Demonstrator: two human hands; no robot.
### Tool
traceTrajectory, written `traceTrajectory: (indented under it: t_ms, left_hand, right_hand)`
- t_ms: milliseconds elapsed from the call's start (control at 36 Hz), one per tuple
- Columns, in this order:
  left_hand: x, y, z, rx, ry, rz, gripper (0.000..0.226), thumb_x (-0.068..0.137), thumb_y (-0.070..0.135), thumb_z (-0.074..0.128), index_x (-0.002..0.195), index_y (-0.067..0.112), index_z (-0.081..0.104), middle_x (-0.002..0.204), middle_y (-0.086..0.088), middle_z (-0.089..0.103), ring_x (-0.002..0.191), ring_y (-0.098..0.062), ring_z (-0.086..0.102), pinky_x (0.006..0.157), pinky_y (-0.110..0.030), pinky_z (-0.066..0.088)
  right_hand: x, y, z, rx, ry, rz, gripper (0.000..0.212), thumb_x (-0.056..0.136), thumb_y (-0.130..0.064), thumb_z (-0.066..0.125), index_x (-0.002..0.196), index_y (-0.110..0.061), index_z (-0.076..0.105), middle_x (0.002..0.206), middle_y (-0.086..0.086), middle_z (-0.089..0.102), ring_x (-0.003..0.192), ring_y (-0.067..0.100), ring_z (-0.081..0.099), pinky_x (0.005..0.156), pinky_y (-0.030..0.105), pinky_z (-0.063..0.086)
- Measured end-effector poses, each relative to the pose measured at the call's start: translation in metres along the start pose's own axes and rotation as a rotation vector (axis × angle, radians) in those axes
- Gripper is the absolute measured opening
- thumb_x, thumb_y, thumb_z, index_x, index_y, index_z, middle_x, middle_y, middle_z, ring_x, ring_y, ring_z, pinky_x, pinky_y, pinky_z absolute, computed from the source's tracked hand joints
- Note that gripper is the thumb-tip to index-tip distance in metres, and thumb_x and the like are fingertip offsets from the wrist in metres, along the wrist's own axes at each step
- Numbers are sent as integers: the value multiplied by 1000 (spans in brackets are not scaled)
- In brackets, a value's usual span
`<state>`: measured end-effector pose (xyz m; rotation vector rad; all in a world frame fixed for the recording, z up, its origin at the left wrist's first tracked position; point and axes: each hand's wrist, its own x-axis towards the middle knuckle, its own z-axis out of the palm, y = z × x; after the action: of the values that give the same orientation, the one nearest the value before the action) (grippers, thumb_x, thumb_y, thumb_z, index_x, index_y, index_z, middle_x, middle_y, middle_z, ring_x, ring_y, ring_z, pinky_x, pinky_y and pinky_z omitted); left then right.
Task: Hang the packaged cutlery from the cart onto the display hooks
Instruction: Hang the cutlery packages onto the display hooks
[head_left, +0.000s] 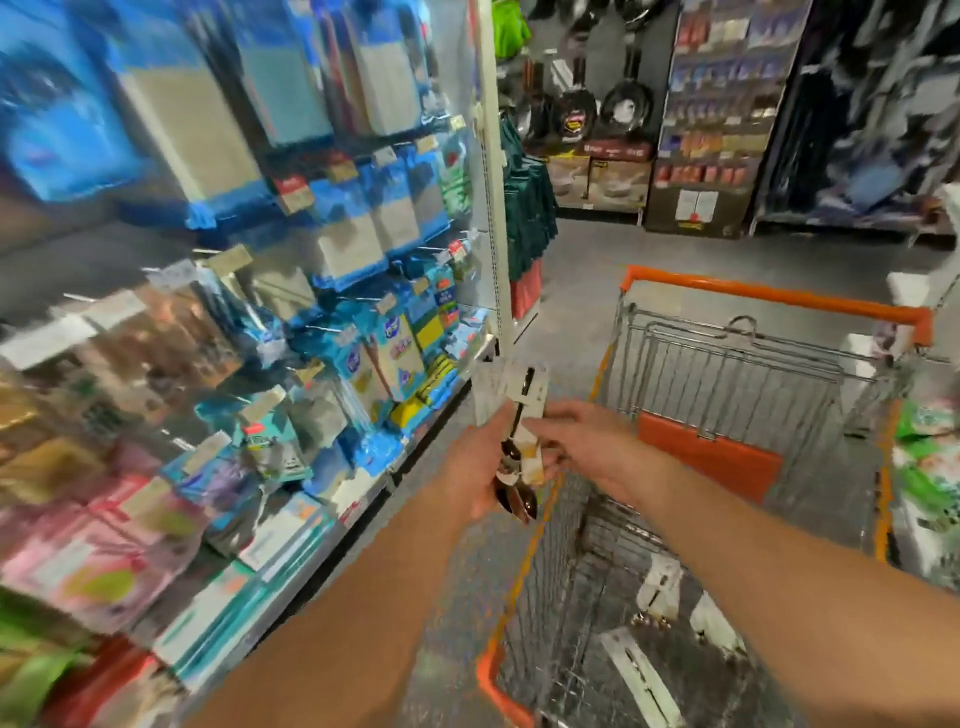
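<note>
Shop aisle, grey floor; motion-blurred throughout.

Display rack, left side: white upright post at its right edge, hooks crowded with blue and pastel packets; individual hooks mostly lost in blur.

Shopping cart, right of centre: wire basket, orange handle along far edge, orange child-seat flap folded against far wall. More carded cutlery packs lying loose on basket floor near the near-left corner, awaiting hanging.

Carded cutlery packs in hand: small fan of white cards with dark-handled spoons, bowls downward, held above cart's left rim, just beside rack's lower right edge. Hanging holes uppermost, presumably so cards can be slid straight onto a hook.

Left hand: curled around lower part of the bundle, carrying its weight.

Right hand: thumb and fingers pinching front card near its middle, apparently separating one pack from the bundle.

Far background: frying pans on wall display, boxed goods shelving, green garments beyond rack's end.

Stage, judged: packs lifted from cart, none of this handful yet hooked.
</note>
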<state>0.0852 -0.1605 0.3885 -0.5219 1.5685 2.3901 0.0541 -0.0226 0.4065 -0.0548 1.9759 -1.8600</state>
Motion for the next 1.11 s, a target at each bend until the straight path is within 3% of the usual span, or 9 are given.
traceTrajectory:
  t_ms: [111,250,417,639,667,722,778,944,1111]
  left_hand:
    - [-38,25,-62,-19,111,64,50,104,46,39,122,6,64,101,-17,73,75,-29,69,66,-39,57]
    - [-99,48,-146,-86,190,135,60,104,52,28,108,6,67,84,-15,70,66,-25,62,59,-33,53]
    - [-175,66,-229,1,357,160,32,104,41,44,95,12,55,55,-6,67,59,-23,59,50,-28,52]
    - [-257,70,-335,91,625,295,60,85,64,62,106,8,68,88,-17,72,72,-25,61,70,-35,46]
    - [-267,71,-344,104,650,303,57,87,62,62,107,9,68,90,-15,75,72,-22,64,68,-30,47]
    - [-284,73,-361,120,656,343,32,97,47,57,95,16,66,65,4,73,52,-6,64,49,-15,47]
    - [-296,74,-378,118,710,370,22,99,36,58,92,16,64,57,6,69,45,-7,61,38,-14,42]
    - [-318,73,-423,59,876,378,38,99,30,60,127,5,61,99,-11,71,62,-13,66,40,-15,45]
    - [-330,74,-479,113,1046,345,47,90,45,67,116,6,67,103,-5,73,79,-16,68,57,-22,54]
  right_hand:
    - [4,-13,71,8,-38,1,17,85,-10,75,96,0,65,79,20,66,52,22,58,54,32,54]
    - [-1,-20,172,11,-200,56,10,92,-11,66,83,-12,61,61,4,63,54,12,54,43,19,36]
    - [-25,-20,279,15,-337,70,8,93,-10,65,89,-14,59,72,2,58,61,10,53,48,20,38]
    - [-59,-25,399,-1,-555,90,11,94,-10,65,98,-17,57,84,3,57,60,12,53,51,24,47]
    - [-63,-26,412,-4,-583,85,10,95,-10,64,100,-16,57,82,4,56,60,13,53,52,25,47]
    - [-73,-27,436,-24,-626,76,9,96,-9,62,103,-13,57,79,5,54,60,13,52,55,27,47]
    - [-78,-24,459,-66,-657,69,11,96,-9,61,106,-11,58,77,4,53,59,12,51,57,26,48]
    - [-78,-14,521,-134,-731,77,17,95,-4,62,112,-4,61,81,10,55,56,10,52,57,25,50]
    - [-65,-5,583,-169,-800,118,22,94,-8,64,115,-4,61,78,10,61,57,12,56,52,23,53]
